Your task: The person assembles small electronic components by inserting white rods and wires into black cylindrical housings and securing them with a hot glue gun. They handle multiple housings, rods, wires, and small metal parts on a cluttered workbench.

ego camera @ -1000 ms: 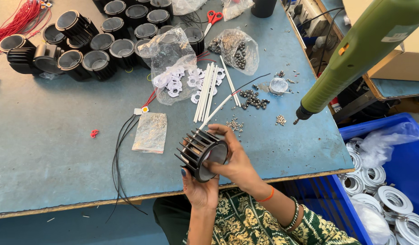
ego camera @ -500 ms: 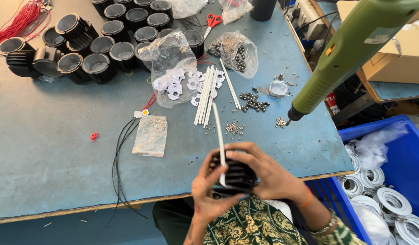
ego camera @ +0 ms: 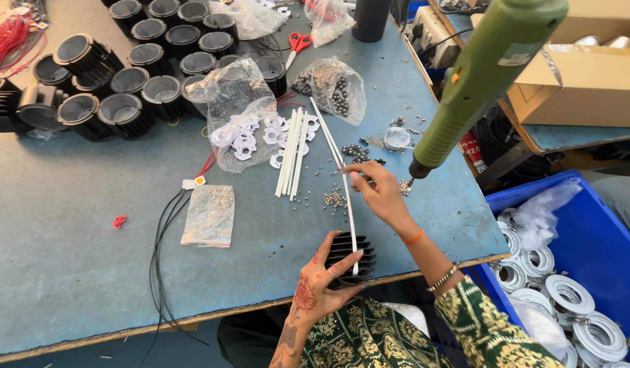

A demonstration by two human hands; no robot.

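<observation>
My left hand [ego camera: 315,293], marked with henna, grips a black finned heat sink [ego camera: 341,249] at the table's front edge. A thin white tube [ego camera: 348,215] stands with its lower end in the heat sink and leans away from me. My right hand [ego camera: 380,194] pinches the tube near its upper end, just above a scatter of small screws [ego camera: 334,199]. Beside that hand hangs a green electric screwdriver [ego camera: 478,82], tip down and touching nothing.
A bundle of white tubes [ego camera: 291,160], a bag of white washers [ego camera: 240,129] and a bag of dark parts [ego camera: 332,88] lie mid-table. Several black heat sinks [ego camera: 124,75] crowd the back left. Black wires [ego camera: 161,259], a blue bin of white rings [ego camera: 567,300], a cardboard box [ego camera: 588,82].
Both hands held the heat sink close to me before. Now a white tube stands in it, and my right hand has slid up the tube toward the table's middle.
</observation>
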